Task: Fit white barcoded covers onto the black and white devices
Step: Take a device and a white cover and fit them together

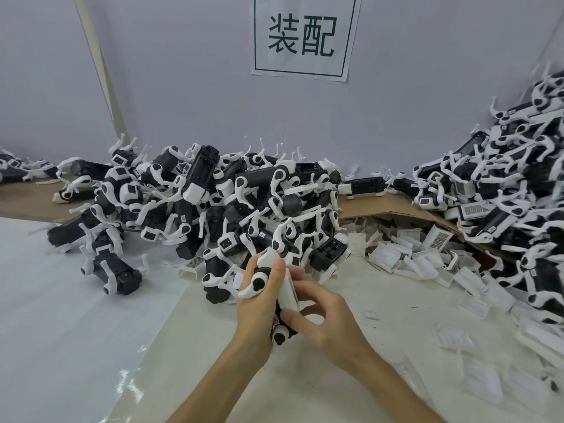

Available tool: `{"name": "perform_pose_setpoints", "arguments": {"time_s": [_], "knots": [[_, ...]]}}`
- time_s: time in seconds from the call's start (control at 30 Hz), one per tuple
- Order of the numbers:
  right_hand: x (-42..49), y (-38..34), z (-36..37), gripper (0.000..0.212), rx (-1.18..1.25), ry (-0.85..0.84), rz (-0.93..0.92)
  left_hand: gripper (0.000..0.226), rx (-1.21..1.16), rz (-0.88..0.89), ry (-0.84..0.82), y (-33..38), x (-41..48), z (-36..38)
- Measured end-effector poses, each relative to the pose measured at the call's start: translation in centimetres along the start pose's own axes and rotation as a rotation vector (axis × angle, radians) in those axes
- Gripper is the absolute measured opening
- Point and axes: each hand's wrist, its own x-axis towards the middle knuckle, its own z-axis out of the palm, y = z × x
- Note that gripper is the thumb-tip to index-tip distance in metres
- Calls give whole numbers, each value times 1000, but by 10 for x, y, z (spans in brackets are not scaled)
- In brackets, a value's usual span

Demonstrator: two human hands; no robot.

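I hold one black and white device [262, 280] upright over the table's middle. My left hand [259, 312] grips its body, thumb lying up along the front. My right hand [323, 315] pinches a white cover [288, 293] against the device's right side, thumb near the lower end. The device's lower end [282, 335] pokes out below my hands. A big heap of black and white devices [213, 206] lies behind, touching the wall.
A second heap of devices [503, 184] rises at the right on a brown cardboard sheet [396, 209]. Loose white covers [427, 257] spill from under it and along the right edge [488, 355]. White sheeting [61, 300] covers the table at left.
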Motion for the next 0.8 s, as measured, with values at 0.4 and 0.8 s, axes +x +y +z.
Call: {"name": "perform_pose_setpoints", "arguments": {"time_s": [0.4, 0.8], "knots": [[1, 0, -5, 39, 129, -65, 40, 55, 144, 25, -123, -5, 0, -3], [2, -8, -9, 51, 300, -243, 286, 41, -35, -242, -315, -5, -1, -2]]}}
